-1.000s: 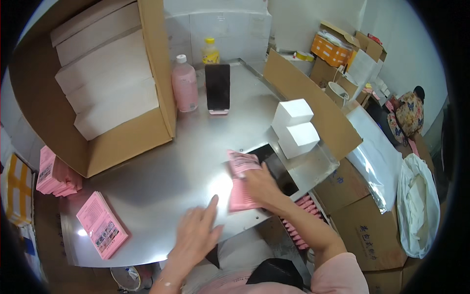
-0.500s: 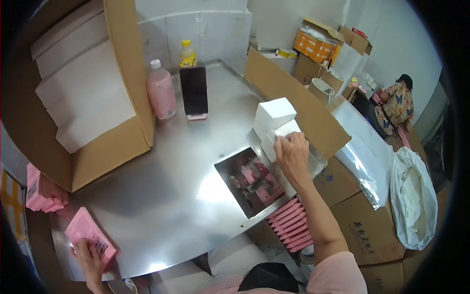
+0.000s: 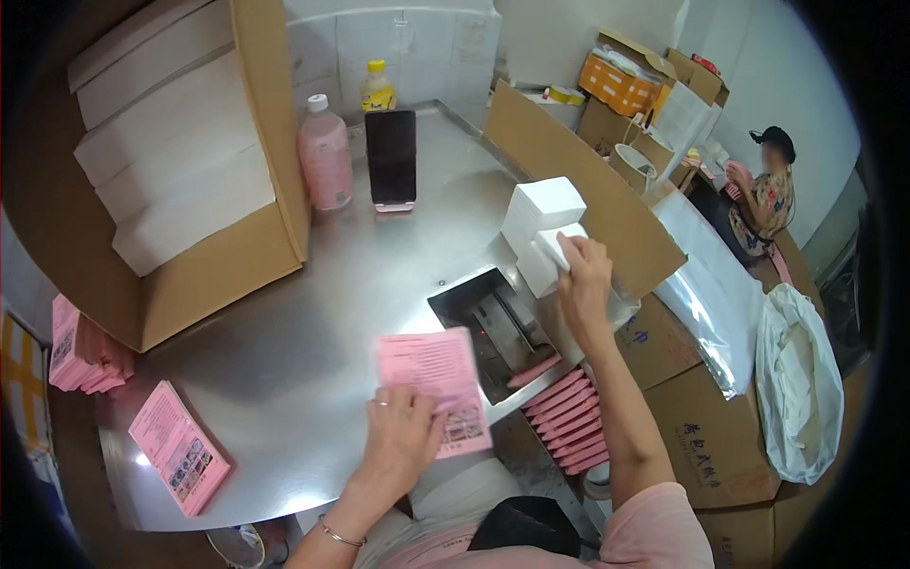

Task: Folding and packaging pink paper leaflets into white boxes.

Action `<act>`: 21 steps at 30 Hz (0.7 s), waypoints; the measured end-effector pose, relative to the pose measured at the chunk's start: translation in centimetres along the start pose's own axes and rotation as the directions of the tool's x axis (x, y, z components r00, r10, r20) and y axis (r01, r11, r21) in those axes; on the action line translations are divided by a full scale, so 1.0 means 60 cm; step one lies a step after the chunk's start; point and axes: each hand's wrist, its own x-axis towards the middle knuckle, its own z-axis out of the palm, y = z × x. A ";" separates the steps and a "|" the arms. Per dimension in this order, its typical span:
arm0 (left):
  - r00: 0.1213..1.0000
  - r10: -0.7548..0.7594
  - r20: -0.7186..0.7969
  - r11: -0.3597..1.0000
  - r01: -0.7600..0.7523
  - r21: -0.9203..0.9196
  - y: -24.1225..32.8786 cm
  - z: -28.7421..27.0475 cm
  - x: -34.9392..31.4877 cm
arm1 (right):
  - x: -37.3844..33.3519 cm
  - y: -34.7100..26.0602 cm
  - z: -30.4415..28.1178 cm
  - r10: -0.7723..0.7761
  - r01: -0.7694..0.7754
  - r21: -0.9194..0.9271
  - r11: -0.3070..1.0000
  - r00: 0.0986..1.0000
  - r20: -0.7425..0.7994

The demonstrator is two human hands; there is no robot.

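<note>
My left hand (image 3: 403, 427) holds a flat pink printed wrapper (image 3: 431, 360) by its near part, over the front of the metal table. Its far end reaches the left side of a rectangular opening (image 3: 450, 299) in the tabletop. My right hand (image 3: 586, 280) grips a small white tissue stack (image 3: 552, 245), which leans against other white tissue stacks (image 3: 545, 202) right of the opening. Inside the opening are metal parts, a tiny red light and a pink pack (image 3: 535, 372) at the near edge. A pile of pink wrappers (image 3: 175, 446) lies at the table's left front.
A big carton (image 3: 256, 142) of white stacks stands at left, with more pink packs (image 3: 81, 346) beside it. A pink bottle (image 3: 324, 152), yellow-capped bottle (image 3: 377, 90) and phone (image 3: 391, 156) stand behind. Filled pink packs (image 3: 569, 417) line up below the opening. A person (image 3: 763, 199) sits far right.
My left hand has moved right from the wrapper pile, carrying one pink wrapper. The pink pack inside the opening has shifted toward its near edge. My right hand stays at the white stacks.
</note>
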 end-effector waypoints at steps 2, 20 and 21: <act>0.991 0.136 -0.012 0.990 -0.137 -0.035 -0.003 0.004 -0.001 | -0.043 -0.067 0.007 -0.250 0.249 0.138 0.959 0.968 -0.008; 0.974 -0.222 -0.052 0.919 0.227 0.323 0.008 -0.007 0.008 | 0.011 -0.096 -0.027 -0.169 0.148 -0.294 0.944 0.985 -0.046; 0.978 -0.201 -0.057 0.927 0.209 0.311 0.013 -0.004 0.016 | 0.009 -0.046 -0.012 -0.101 0.101 -0.277 0.956 0.995 0.015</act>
